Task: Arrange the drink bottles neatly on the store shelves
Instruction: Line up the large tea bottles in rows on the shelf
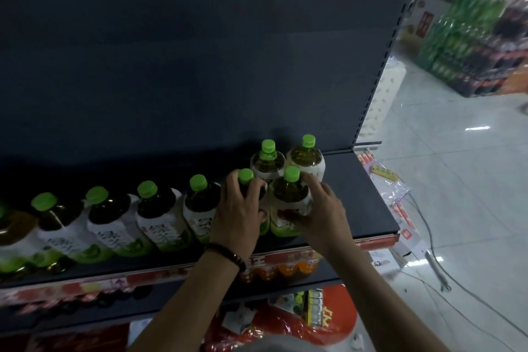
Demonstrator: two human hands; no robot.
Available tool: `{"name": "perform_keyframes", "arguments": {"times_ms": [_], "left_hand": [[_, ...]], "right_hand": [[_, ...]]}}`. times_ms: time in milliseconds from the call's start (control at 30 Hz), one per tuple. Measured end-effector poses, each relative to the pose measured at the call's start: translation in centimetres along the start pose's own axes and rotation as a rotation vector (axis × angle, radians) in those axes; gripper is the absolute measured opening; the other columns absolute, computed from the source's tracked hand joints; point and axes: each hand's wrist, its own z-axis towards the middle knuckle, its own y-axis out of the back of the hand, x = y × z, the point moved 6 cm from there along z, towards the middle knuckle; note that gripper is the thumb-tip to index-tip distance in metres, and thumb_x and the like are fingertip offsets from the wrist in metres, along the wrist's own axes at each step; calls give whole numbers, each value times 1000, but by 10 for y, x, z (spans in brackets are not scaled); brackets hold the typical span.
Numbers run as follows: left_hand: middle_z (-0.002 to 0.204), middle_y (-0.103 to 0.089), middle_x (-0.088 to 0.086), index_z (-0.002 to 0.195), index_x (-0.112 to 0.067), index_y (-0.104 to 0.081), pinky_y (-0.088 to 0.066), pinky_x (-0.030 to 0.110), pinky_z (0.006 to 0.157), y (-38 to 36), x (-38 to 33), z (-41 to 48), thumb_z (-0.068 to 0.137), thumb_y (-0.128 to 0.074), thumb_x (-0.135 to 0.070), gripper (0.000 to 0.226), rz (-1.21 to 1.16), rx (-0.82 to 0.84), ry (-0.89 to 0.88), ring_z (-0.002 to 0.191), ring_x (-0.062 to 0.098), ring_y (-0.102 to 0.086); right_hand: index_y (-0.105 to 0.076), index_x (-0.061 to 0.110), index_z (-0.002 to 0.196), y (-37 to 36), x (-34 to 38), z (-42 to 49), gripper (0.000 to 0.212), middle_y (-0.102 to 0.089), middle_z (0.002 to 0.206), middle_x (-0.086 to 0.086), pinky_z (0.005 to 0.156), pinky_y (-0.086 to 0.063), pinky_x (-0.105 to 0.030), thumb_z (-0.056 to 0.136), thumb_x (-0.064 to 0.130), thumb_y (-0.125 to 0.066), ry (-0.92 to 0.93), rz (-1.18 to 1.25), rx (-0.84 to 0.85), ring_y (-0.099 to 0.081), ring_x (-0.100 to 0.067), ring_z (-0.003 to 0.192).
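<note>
While viewed from above and ordered left to right: dark shelf (368, 197), front edge carrying a row of green-capped tea bottles (160, 217), leaning slightly in the wide-angle view, white and green labels facing out. Large Chinese characters on those labels, apparently "绿茶" (green tea); brand not legible. Right of that row, left hand (237, 217), beaded bracelet (228, 254) on the wrist, wrapped around the left front bottle (248, 183). Touching it, the right front bottle (290, 200), clasped by the right hand (323, 214), fingers curled around the far side. Directly behind, two back bottles (285, 160) standing upright, side by side. Further right, bare shelf, then pale floor tiles (457, 208) and blurred stacked drink packs (471, 37).

Step in hand, as a judgement: settling two bottles as a front pair against the back pair. Next move likely calls for squaring them upright, labels outward, then releasing. Red price strip (85, 288) below, unreadable.
</note>
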Motion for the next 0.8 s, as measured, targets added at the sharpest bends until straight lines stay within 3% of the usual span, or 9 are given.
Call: {"name": "perform_keyframes", "arguments": {"times_ms": [267,333,400,467,533,600,700,800], "left_hand": [[158,-19,8,137,-31,-50,-55,47,106,-1,-1,0,80,-86,-22,68,-73,-13,15,146,32,-35],[164,-15,13,140,-30,-52,-50,46,110,4,-2,-6,78,-86,-27,71,-112,-83,31,151,37,-26],[162,-25,18,137,-24,-60,-47,53,110,10,-8,-14,78,-83,-33,64,-91,-211,25,147,41,-29],[153,-39,16,130,-21,-64,-43,59,106,10,-22,-20,79,-80,-36,55,-79,-289,-38,139,39,-40],[146,-45,12,129,-22,-60,-43,58,104,3,-41,-20,80,-78,-32,53,-110,-286,-130,134,35,-45],[144,-47,13,136,-31,-54,-46,54,103,-3,-60,-19,86,-72,-26,53,-113,-253,-218,131,33,-48],[154,-39,17,151,-48,-44,-44,48,112,-14,-75,-17,93,-64,-21,67,-9,-166,-231,138,34,-42],[161,-28,17,156,-52,-30,-41,48,117,-25,-72,-16,90,-70,-19,84,72,-91,-151,146,36,-34]], "right_hand": [[-42,44,150,0,0,3,91,-60,134,4,87,-59,-40,73,46,-90,58,42,65,-64,-18,117],[-46,45,148,5,-2,6,76,-62,133,8,86,-60,-36,81,48,-83,88,147,145,-66,-13,116],[-58,41,139,14,-10,13,53,-69,126,10,82,-64,-34,90,52,-73,35,285,204,-72,-10,108],[-70,30,119,33,-26,29,37,-75,109,11,78,-65,-38,90,53,-71,-49,284,66,-74,-7,95],[-67,26,103,51,-42,53,27,-73,99,11,77,-63,-40,87,43,-79,-96,188,-107,-71,-7,89],[-61,27,111,58,-49,82,42,-68,109,3,79,-58,-36,80,39,-86,-101,67,-127,-68,-16,95],[-54,22,139,41,-48,119,84,-60,128,-8,92,-52,-33,66,47,-87,-18,-47,151,-62,-26,114],[-53,28,139,22,-46,132,95,-66,129,0,100,-54,-40,56,61,-84,72,-107,331,-64,-24,121]]}}
